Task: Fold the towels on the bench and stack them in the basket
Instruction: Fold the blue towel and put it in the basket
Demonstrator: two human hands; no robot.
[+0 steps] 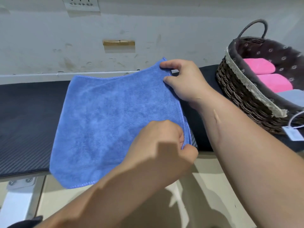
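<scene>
With both hands pinched on the blue towel (115,122), right hand (185,79) at 1 o'clock, left hand (162,142) at 4, they should carry that edge evenly toward 9 o'clock across the tabletop (29,116), matching corners before the basket (243,96)

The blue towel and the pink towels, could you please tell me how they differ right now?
The blue towel lies opened out on the bench; the pink towels sit folded in the basket. The blue towel is pinched at two corners by the right hand and left hand; nothing touches the pink towels. Both look like plush cloth.
</scene>
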